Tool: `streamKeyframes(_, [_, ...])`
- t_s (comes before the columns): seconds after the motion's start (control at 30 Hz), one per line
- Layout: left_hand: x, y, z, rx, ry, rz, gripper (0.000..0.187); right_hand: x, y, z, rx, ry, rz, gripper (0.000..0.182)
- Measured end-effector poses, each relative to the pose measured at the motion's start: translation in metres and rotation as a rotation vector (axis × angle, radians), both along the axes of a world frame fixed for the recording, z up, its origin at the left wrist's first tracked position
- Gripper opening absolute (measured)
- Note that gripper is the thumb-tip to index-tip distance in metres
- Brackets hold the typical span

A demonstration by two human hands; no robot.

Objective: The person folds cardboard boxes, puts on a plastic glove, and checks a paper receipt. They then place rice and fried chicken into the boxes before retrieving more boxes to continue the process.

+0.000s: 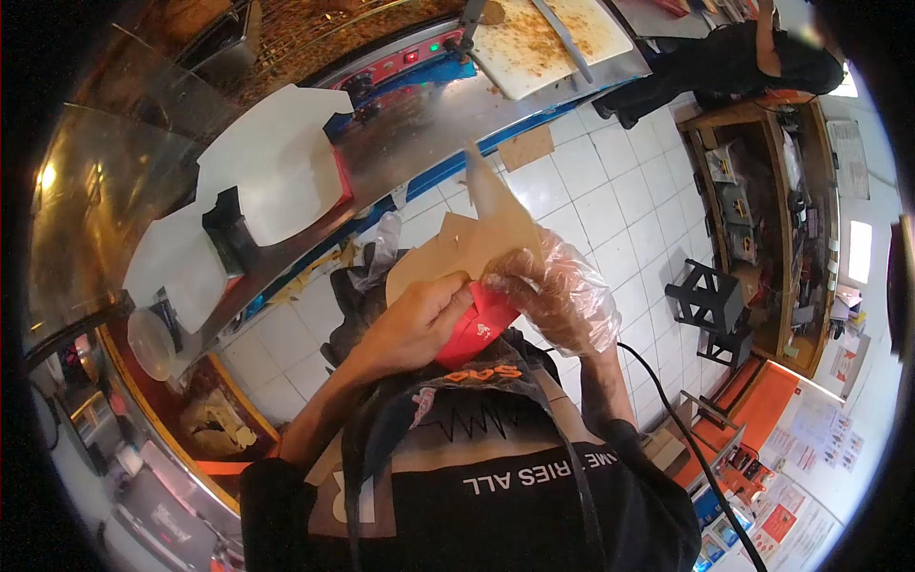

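In front of my apron, both hands hold a red paper food carton with a small white logo and pale, partly unfolded flaps. My bare left hand grips its left side, thumb and fingers pressed together near the top edge. On the right, my right hand wears a loose clear plastic glove and pinches the carton's other upper edge. One long flap rises above the right hand and looks blurred. My right fingertips are partly hidden by the glove and the paper.
White cartons with dark cut-outs lie on the metal counter at the left. Beyond them is a crumb-covered cutting board with a long metal utensil. A person in dark clothes, black stools and wooden shelves are at the right.
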State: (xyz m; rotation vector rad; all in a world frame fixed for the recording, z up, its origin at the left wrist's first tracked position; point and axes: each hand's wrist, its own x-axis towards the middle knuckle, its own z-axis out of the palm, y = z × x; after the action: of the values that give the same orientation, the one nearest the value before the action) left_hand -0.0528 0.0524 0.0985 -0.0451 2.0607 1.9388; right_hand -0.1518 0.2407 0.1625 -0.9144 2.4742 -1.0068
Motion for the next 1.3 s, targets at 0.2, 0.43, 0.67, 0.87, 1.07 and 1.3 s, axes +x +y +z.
streamKeyframes(0.2, [0.0, 0.0, 0.001, 0.033, -0.022, 0.061, 0.03, -0.001, 0.001, 0.0, -0.024, -0.055, 0.062, 0.023])
streamKeyframes(0.43, [-0.005, -0.005, 0.021, 0.022, -0.135, 0.199, 0.029, 0.01, 0.021, -0.022, 0.013, 0.041, 0.215, 0.066])
streamKeyframes(0.67, [-0.032, -0.069, -0.02, -0.182, 0.135, 0.875, 0.028, 0.007, 0.089, -0.043, -0.168, 0.079, 0.081, 0.028])
streamKeyframes(0.87, [-0.035, -0.064, -0.058, 0.682, -0.418, 0.237, 0.067, 0.022, 0.085, -0.049, -0.3, -0.518, -0.113, 0.019])
streamKeyframes(1.07, [-0.043, -0.066, -0.025, 0.543, -0.389, 0.36, 0.063, 0.022, 0.096, -0.049, -0.323, -0.092, -0.081, 0.034])
streamKeyframes(1.3, [-0.049, -0.089, -0.028, 0.322, -0.146, 0.379, 0.043, 0.019, 0.094, 0.055, -0.464, -0.089, -0.236, 0.052])
